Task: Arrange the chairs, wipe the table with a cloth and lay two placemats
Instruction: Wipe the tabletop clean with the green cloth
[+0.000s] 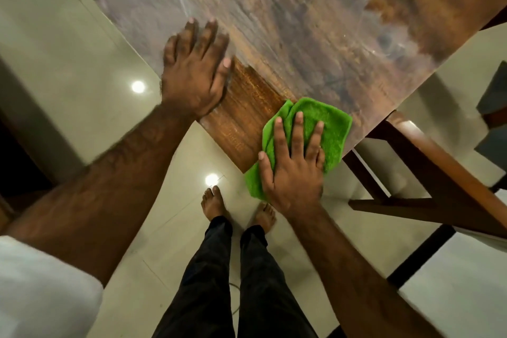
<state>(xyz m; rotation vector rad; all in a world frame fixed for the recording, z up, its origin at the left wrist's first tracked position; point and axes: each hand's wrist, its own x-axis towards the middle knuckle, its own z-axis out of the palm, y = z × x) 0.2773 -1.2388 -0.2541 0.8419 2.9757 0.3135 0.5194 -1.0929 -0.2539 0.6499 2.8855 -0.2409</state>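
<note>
White sleeve point(41, 288): lower left, nearest item; a bare forearm runs from it up to the worktop point(274, 22)

Left hand point(196, 68): laid flat by the worktop's left edge, fingers point(208, 35) straight and spread, holding nothing; probably a brace

Right hand point(292, 162): palm down on the green microfibre cloth point(332, 123), fingers point(297, 132) extended and pressing, not curled round it

Green microfibre cloth: folded into a pad at the near corner of the worktop, its lower part hanging over the edge beneath the palm. Handling, by judgement: light, soft, limp, with a grippy pile; should slide under flat pressure and bunch if pushed from one edge; best driven by a flat palm on its middle, or pinched at a folded edge to lift

Worktop: glossy wood, hazy and smeared over most of its face; a darker, cleaner strip lies between the two hands

Wooden chair point(428, 162): just beside the worktop's right edge, seen only in part

Bare feet point(212, 203): on the pale tiled floor point(68, 49)

Placemats: none in view
</note>
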